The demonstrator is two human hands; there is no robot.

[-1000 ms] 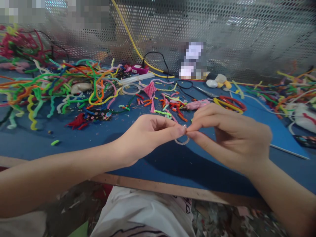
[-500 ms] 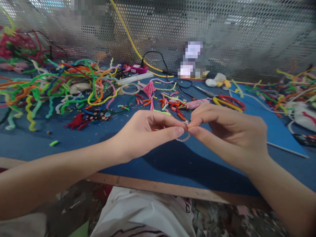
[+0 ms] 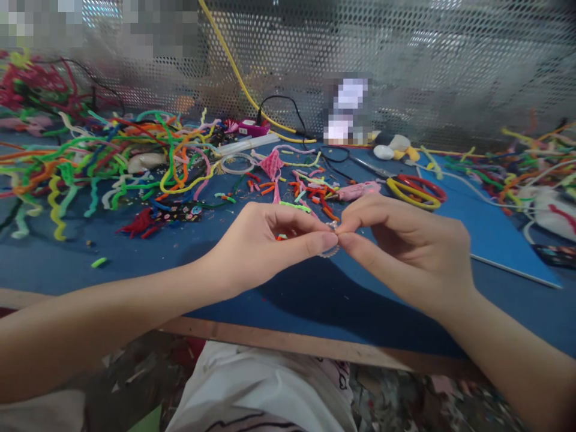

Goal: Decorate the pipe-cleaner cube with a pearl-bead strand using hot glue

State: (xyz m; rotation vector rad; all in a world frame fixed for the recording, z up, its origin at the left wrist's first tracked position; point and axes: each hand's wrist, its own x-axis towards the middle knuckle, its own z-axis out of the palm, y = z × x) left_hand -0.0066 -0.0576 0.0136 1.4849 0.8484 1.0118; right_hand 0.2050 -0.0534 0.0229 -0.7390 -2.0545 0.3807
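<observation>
Over the front half of the blue tabletop, my left hand (image 3: 263,247) and my right hand (image 3: 411,249) meet fingertip to fingertip. Thumb and forefinger of each are pinched on a small loop of clear beads (image 3: 330,252), whose lower curve hangs below the left thumb. The fingers cover most of its upper part. Just behind the fingers lie short cut bits of orange and red pipe cleaner (image 3: 317,195) and a pink pipe-cleaner piece (image 3: 272,164).
A heap of coloured pipe cleaners (image 3: 112,150) spreads over the left, with another tangle (image 3: 517,168) at right. Scissors (image 3: 416,191) with red and yellow handles lie beyond my right hand, beside a blue board (image 3: 495,240). A perforated metal panel (image 3: 279,54) stands behind.
My right hand has shifted a little to the left, bringing its fingertips closer against my left ones. Less of the beaded loop shows now. My left hand stays nearly still.
</observation>
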